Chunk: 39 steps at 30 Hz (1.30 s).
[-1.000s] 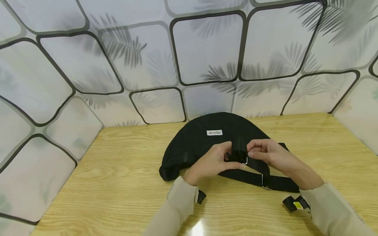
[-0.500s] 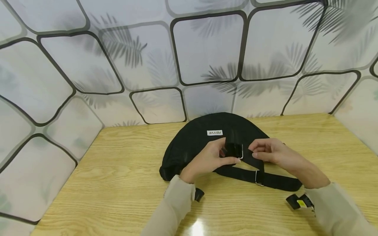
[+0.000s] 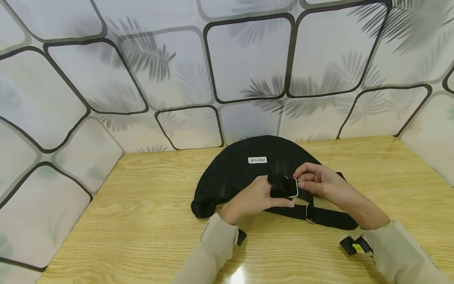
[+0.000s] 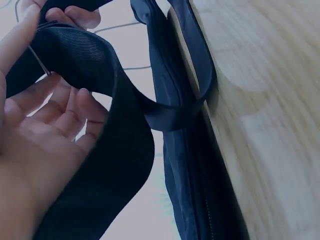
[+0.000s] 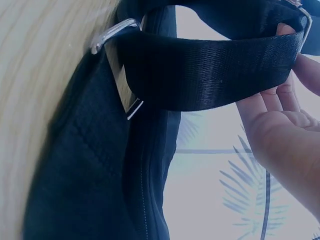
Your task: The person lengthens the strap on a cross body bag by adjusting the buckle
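Observation:
A black crescent-shaped bag [image 3: 237, 173] with a white label [image 3: 257, 160] lies on the table. Its webbing strap [image 5: 200, 75] is raised in a loop in front of the bag. My left hand [image 3: 253, 199] grips the strap near a metal buckle [image 3: 296, 187], fingers and thumb around the loop. At the buckle's right side, my right hand [image 3: 320, 182] pinches the strap between thumb and fingers. In the right wrist view, a second metal buckle [image 5: 112, 35] joins the strap close to the bag. The webbing hides part of the left fingers.
The wooden table [image 3: 142, 221] extends around the bag. A patterned cloth backdrop [image 3: 248, 59] rises behind and at both sides. Black wrist devices [image 3: 349, 245] stick out beside both sleeves.
Half a second ago the right fingers were apart from the buckle; now they are back on the strap there. The left hand moved left with the strap loop, then right and slightly down.

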{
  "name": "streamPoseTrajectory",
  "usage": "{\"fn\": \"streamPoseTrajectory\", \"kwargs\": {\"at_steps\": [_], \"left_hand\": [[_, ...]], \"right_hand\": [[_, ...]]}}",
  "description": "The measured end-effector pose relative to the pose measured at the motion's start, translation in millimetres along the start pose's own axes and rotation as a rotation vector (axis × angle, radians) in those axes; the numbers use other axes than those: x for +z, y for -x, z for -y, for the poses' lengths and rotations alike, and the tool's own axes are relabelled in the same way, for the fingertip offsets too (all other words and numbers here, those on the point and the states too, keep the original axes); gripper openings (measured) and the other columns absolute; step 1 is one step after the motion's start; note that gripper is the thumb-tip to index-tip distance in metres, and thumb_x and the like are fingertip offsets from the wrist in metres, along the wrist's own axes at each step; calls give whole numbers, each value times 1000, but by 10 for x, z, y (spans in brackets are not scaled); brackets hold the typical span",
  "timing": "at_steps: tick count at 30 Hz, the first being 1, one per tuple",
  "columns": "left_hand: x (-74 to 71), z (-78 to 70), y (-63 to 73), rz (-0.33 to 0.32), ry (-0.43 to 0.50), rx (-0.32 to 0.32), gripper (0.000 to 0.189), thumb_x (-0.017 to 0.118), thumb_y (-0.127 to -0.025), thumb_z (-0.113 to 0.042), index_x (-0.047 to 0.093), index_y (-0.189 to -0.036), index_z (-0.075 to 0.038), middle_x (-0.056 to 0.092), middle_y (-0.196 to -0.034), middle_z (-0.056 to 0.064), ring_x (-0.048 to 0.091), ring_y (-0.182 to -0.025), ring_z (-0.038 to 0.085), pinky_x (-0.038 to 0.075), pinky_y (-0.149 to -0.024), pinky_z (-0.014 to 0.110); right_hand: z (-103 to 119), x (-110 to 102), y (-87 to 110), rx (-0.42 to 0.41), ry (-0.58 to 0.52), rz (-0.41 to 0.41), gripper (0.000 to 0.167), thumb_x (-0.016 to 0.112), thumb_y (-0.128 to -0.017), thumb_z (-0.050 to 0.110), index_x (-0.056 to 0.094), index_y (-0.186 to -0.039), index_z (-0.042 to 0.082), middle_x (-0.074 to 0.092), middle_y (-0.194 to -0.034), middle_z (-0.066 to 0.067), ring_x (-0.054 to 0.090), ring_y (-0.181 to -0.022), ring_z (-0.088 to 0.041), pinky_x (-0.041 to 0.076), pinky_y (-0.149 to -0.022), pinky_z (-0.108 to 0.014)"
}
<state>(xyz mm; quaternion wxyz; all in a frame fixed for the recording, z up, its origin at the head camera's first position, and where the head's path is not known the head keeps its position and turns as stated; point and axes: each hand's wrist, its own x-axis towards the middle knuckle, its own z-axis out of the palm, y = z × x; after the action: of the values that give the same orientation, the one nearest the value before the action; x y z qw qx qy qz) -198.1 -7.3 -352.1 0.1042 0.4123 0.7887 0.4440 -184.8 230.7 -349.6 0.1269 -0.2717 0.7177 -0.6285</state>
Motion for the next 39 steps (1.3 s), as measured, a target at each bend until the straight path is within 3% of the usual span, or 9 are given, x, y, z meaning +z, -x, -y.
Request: {"fn": "streamPoseTrajectory", "kwargs": {"at_steps": [2, 4, 7, 9, 12, 16, 28, 34, 39], "left_hand": [[-13, 6, 1, 2, -25, 7, 28, 79, -91, -14, 67, -116, -6, 67, -113, 3, 61, -102, 7, 50, -90, 23], [-25, 14, -1, -5, -66, 29, 30, 78, -92, -13, 67, -119, -5, 67, -119, 6, 61, -109, 8, 48, -93, 21], [-36, 6, 2, -12, -78, 31, 35, 75, -94, -11, 65, -127, -3, 67, -125, 10, 61, -115, 10, 47, -95, 19], [-39, 1, 4, -4, -98, 28, 38, 72, -96, -11, 63, -132, -2, 67, -127, 11, 61, -117, 12, 47, -95, 21], [-32, -6, 5, 8, -129, 20, 41, 69, -99, -12, 60, -138, -1, 65, -131, 11, 60, -120, 13, 47, -96, 21], [-21, -9, 8, 9, -164, 15, 40, 67, -101, -15, 60, -138, 0, 65, -130, 11, 60, -119, 14, 45, -96, 18], [-48, -20, 16, -27, -227, -21, 49, 71, -98, -24, 59, -139, 1, 62, -136, 11, 57, -126, 17, 42, -103, 22], [-120, -27, 70, -16, -201, -45, 51, 72, -97, -26, 59, -139, 1, 59, -140, 13, 55, -130, 19, 42, -105, 25], [-187, -25, 121, -30, -202, -44, 49, 73, -97, -24, 60, -138, -1, 60, -138, 13, 56, -129, 19, 42, -105, 26]], "right_hand": [[15, -3, 1, 17, 9, -8, 16, 52, -104, -1, 52, -120, -6, 63, -87, 1, 34, -57, -24, 25, -53, -42], [44, 3, 0, 37, 32, -11, 27, 54, -104, 0, 49, -128, -10, 64, -92, -2, 45, -62, -19, 35, -52, -35], [103, 40, -8, 54, 111, 3, 45, 62, -101, 3, 43, -137, -15, 64, -105, -9, 62, -84, -16, 51, -69, -28], [132, 75, -17, 56, 179, 16, 52, 68, -97, 5, 45, -139, -13, 63, -117, -15, 64, -103, -21, 54, -82, -30], [158, 128, -29, 58, 306, 10, 54, 75, -93, 11, 50, -137, -9, 62, -125, -20, 63, -112, -30, 55, -84, -34], [185, 181, -47, 67, 443, -35, 51, 79, -91, 16, 56, -131, -8, 66, -121, -17, 65, -107, -30, 54, -81, -35], [229, 103, -28, 77, 542, -76, 54, 83, -86, 14, 56, -126, -11, 68, -105, -9, 63, -81, -15, 52, -66, -29], [207, 22, -5, 113, 604, -101, 57, 85, -84, 18, 59, -125, -11, 68, -104, -9, 64, -84, -15, 53, -69, -30], [233, -54, 37, 87, 591, -96, 53, 84, -84, 16, 61, -123, -12, 69, -110, -14, 68, -87, -18, 54, -71, -31]]}}
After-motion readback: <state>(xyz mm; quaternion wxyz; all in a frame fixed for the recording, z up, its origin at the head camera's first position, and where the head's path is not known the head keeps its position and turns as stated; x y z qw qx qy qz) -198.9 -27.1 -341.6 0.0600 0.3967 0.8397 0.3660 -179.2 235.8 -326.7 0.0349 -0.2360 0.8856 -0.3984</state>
